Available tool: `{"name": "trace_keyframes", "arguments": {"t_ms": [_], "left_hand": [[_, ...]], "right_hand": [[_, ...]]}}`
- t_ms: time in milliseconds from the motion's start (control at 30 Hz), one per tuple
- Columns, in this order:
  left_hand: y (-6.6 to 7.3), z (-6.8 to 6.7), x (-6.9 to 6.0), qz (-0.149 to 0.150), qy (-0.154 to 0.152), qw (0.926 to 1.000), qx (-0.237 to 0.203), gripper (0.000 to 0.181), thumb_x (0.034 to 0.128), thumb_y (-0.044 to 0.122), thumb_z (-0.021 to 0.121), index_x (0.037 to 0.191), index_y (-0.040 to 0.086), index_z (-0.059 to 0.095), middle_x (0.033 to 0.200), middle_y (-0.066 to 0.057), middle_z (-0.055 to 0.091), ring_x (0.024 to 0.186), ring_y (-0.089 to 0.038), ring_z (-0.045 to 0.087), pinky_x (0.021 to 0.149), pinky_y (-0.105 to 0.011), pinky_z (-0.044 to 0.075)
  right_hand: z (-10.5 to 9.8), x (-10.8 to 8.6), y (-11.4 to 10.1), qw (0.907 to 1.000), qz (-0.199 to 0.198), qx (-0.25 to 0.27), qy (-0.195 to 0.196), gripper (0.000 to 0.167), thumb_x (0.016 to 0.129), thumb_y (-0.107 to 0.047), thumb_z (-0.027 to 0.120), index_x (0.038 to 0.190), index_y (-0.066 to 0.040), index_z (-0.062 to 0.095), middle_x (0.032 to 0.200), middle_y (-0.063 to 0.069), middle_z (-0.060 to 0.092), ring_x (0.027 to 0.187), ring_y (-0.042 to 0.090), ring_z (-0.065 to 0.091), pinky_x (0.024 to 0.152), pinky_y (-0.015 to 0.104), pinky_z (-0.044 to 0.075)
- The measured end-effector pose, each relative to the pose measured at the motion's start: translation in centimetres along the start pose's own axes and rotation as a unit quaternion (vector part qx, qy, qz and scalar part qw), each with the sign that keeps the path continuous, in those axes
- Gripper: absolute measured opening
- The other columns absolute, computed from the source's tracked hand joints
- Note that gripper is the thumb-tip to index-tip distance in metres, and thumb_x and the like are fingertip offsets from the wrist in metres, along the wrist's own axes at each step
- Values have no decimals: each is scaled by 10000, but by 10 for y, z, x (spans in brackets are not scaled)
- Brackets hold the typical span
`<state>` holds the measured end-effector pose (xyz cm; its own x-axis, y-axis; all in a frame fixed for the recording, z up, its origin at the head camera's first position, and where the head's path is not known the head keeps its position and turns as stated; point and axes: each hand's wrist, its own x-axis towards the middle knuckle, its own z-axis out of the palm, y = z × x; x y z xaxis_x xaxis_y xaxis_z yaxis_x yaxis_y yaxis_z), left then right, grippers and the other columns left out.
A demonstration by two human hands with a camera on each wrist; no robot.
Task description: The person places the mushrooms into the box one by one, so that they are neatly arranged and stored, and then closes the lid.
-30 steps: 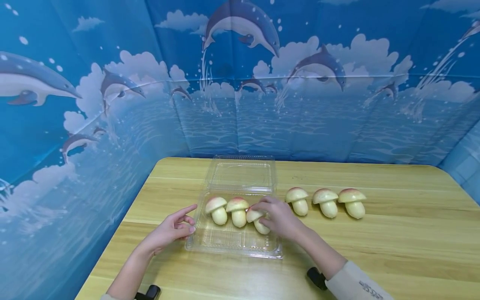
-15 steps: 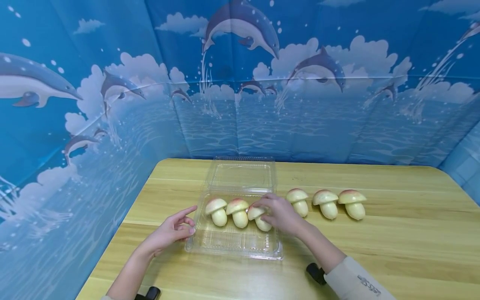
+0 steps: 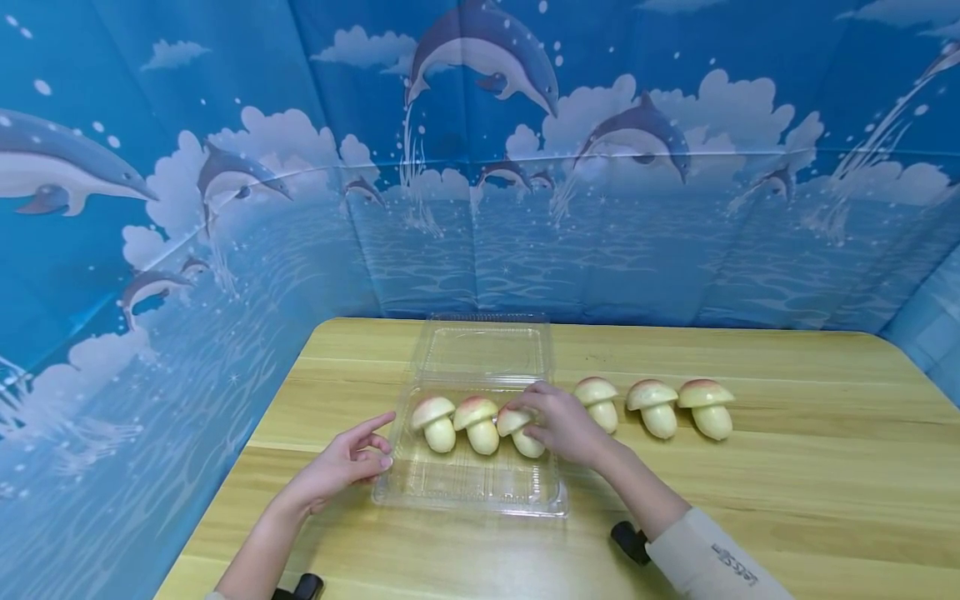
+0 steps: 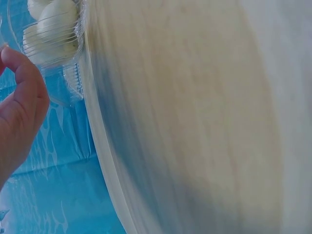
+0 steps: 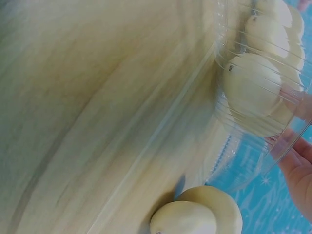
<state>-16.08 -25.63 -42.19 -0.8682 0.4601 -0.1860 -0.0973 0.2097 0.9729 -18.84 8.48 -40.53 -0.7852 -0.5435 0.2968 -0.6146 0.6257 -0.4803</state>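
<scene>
Three mushrooms [image 3: 482, 437] in the clear box [image 3: 468, 505], three on the table [image 3: 825, 450]

The left hand [image 3: 337, 467] is seen right at the box's left edge, its first finger held straight, the others bent. The third mushroom [image 3: 528, 444] in the box is pinched by the right hand [image 3: 564, 427], near the right wall. A strip of see-through plastic is seen from the mushrooms to the front edge. Wide wood is seen right of the outside row [image 3: 658, 421]. One box, one lid [image 3: 482, 350] and six mushrooms are counted.
</scene>
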Motion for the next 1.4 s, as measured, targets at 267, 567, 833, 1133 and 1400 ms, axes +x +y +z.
{"name": "trace_keyframes", "arguments": {"t_ms": [267, 567, 833, 1133, 1400], "left_hand": [[1, 1, 1, -7, 60, 10000, -11, 726, 883, 82, 622, 1473, 24, 202, 1019, -81, 467, 730, -73, 518, 656, -217, 464], [0, 2, 1, 20, 39, 10000, 15, 715, 889, 70, 611, 1473, 21, 202, 1016, -86, 465, 728, -75, 514, 652, -214, 460], [-1, 2, 0, 32, 1, 10000, -65, 728, 886, 73, 616, 1472, 11, 188, 1017, -79, 466, 718, -65, 511, 644, -204, 453], [0, 2, 1, 41, 20, 10000, -29, 704, 894, 49, 595, 1473, 17, 195, 1021, -83, 464, 718, -67, 508, 644, -209, 452], [-1, 1, 0, 67, 11, 10000, -36, 724, 887, 75, 616, 1472, 16, 195, 1023, -89, 462, 713, -66, 505, 641, -206, 450]], "right_hand": [[-4, -1, -1, 9997, 155, 171, -23, 378, 727, 26, 737, 1086, -72, 671, 1061, 74, 614, 951, 236, 587, 755, 305, 513], [-18, -6, 4, 9883, 676, 1370, 10, 384, 766, -36, 741, 1130, -120, 653, 1151, 42, 600, 1109, 303, 530, 909, 464, 447], [-35, -18, 14, 9741, 1122, 1950, 238, 452, 782, -65, 741, 1208, -35, 592, 1225, 141, 563, 1112, 368, 516, 893, 459, 460], [-53, -45, 31, 9683, 1436, 1982, 501, 440, 812, -117, 723, 1222, -45, 579, 1212, 166, 560, 1117, 374, 506, 914, 477, 438], [-65, -64, 39, 9639, 1656, 2009, 561, 473, 825, -129, 714, 1256, -19, 556, 1217, 185, 549, 1110, 365, 506, 906, 489, 438]]}}
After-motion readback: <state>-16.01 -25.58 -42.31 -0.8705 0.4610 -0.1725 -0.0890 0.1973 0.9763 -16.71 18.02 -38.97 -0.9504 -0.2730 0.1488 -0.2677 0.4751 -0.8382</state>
